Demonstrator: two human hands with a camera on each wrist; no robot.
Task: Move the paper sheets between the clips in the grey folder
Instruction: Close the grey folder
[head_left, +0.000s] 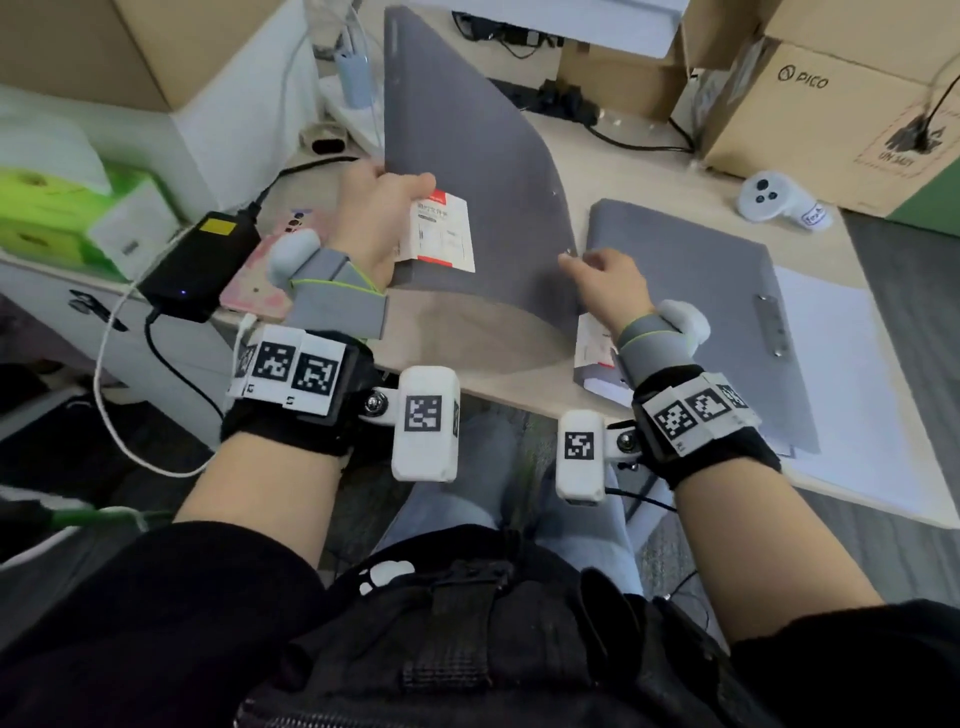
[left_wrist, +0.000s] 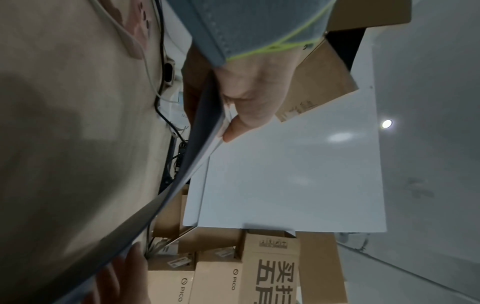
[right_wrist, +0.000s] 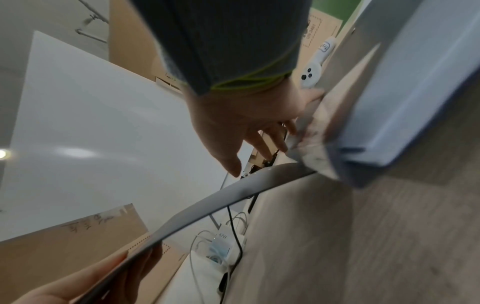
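free: bare desk strip (head_left: 467, 374) below raised folder cover (head_left: 467, 156) | blocked: charger (head_left: 200, 265) left, possibly cables behind

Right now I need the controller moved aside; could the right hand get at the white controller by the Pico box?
Probably yes: the right hand only touches the lifted grey folder cover with loose fingers, and the desk toward the white controller holds only the flat second grey folder.
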